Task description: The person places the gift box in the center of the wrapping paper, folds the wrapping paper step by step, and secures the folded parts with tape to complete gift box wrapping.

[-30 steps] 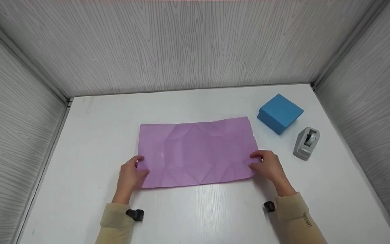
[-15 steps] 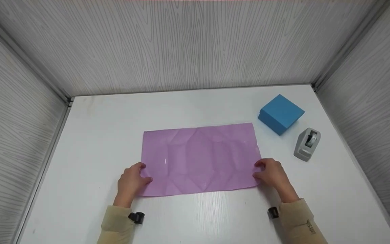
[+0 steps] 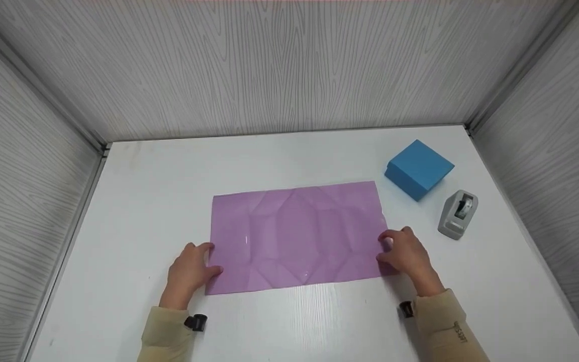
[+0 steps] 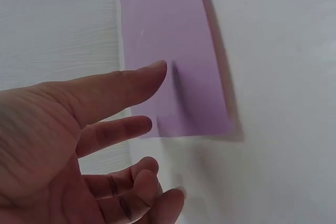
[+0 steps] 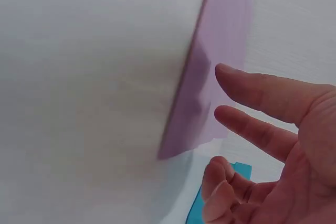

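Purple sheet: we see it [image 3: 297, 236] lying creased on the white table [image 3: 289, 322], in front of us and between the two hands.
Long axis: it runs left to right across our view, slightly slanted, the right end a little farther from us than the left.
Short ends: one faces the left hand [image 3: 188, 271], the other the right hand [image 3: 409, 256].
Creases: we see angled fold lines framing a long panel mid-sheet, which points away from us, across the long axis.
Left grip: thumb and forefinger are apart, the thumb over the sheet's corner area; we cannot tell whether they touch it.
Right grip: thumb and forefinger are likewise apart, by the right end; contact we cannot tell.
Blue box: it [image 3: 419, 168] sits beyond the right end, near the grey tape dispenser [image 3: 458, 215].
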Tool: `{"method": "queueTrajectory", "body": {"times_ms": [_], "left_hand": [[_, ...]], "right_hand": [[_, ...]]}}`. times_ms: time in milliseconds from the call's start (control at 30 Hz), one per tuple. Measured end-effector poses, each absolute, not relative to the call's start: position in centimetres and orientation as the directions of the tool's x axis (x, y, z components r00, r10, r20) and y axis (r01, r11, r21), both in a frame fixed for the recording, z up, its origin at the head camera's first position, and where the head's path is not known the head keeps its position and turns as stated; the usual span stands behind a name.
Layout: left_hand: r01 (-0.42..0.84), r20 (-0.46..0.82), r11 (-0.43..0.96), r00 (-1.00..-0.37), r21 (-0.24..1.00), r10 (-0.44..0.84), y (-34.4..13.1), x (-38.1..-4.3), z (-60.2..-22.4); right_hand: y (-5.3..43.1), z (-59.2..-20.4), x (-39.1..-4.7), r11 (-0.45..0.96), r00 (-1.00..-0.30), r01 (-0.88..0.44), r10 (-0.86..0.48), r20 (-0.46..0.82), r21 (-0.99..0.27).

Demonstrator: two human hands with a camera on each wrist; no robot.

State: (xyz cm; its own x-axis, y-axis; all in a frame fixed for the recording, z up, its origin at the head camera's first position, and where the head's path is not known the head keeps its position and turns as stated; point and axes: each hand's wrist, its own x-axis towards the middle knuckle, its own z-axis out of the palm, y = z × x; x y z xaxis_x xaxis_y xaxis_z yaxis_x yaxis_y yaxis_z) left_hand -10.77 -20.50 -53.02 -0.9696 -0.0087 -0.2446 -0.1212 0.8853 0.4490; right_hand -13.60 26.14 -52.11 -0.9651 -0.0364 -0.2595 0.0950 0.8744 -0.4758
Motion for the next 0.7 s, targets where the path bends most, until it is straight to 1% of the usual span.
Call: {"method": "queueTrajectory", "body": {"times_ms": [133, 267, 367, 467, 567, 700], "left_hand": [[-0.047, -0.154, 0.883, -0.988, 0.466, 0.029, -20.3, -11.7, -52.8], [0.065, -0.100, 0.880, -0.987, 0.471, 0.126, -19.5, -12.9, -52.9], [0.130, -0.116, 0.876, -0.972, 0.465, 0.206, -18.9, -13.7, -53.2], [0.163, -0.154, 0.881, -0.955, 0.444, 0.254, -18.6, -14.3, -53.8], [0.171, -0.182, 0.890, -0.946, 0.422, 0.268, -18.7, -14.6, -54.4], [0.180, -0.189, 0.903, -0.944, 0.391, 0.270, -18.9, -14.7, -54.7]], "right_hand": [[25.1, -52.0, -15.0, 0.885, -0.971, 0.028, -0.087, -0.224, -0.465], [23.8, -52.3, -16.5, 0.895, -0.962, -0.092, -0.193, -0.195, -0.437], [23.0, -52.5, -17.5, 0.896, -0.944, -0.161, -0.263, -0.200, -0.414], [22.6, -52.5, -18.1, 0.900, -0.927, -0.194, -0.298, -0.229, -0.389], [22.4, -52.5, -18.3, 0.909, -0.914, -0.187, -0.300, -0.273, -0.373], [22.6, -52.5, -18.2, 0.921, -0.912, -0.175, -0.285, -0.296, -0.349]]}}
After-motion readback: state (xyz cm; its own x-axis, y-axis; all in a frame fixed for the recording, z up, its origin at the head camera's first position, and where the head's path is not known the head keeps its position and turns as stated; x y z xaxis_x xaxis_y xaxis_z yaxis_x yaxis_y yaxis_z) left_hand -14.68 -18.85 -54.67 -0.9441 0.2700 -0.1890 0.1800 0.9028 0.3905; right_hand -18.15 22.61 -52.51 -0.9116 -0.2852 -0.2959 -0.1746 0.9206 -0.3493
